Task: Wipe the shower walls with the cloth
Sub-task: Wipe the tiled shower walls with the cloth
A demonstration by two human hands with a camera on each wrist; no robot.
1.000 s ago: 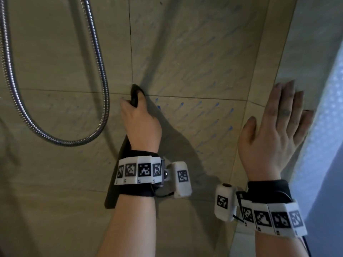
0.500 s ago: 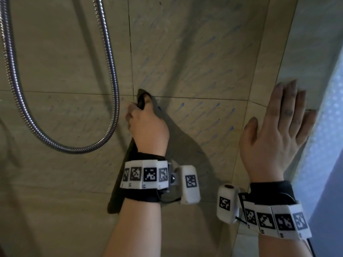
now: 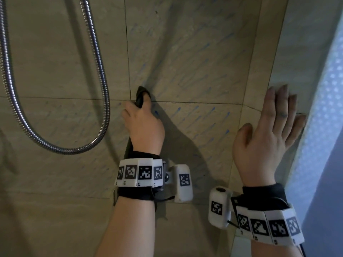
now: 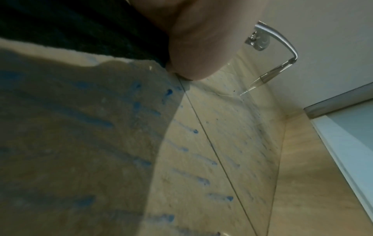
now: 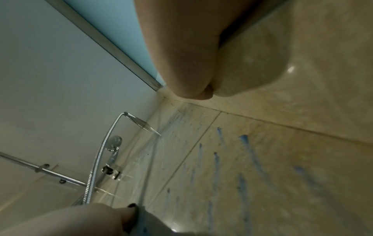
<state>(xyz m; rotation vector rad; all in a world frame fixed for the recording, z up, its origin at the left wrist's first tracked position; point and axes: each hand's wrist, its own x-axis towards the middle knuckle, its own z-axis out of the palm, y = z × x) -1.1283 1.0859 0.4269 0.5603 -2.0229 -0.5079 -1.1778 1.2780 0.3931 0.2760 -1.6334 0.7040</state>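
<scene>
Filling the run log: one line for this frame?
left hand: holds dark cloth on tiled wall | right hand: flat on wall | blue streaks: remain

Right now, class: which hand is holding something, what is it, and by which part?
The left hand grips the dark cloth near its top end, pressed to the wall; the rest hangs below the wrist. The right hand lies flat on the wall, holding nothing.

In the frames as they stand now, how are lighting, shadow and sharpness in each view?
Head view: dim, but sharp enough; the left hand gripping the dark cloth throws a broad shadow rightwards over the tiled wall. Left wrist view: shadow darkens the left half, and the blue streaks there look soft. Right wrist view: right hand blurred up close, small glare spot nearby.
</scene>
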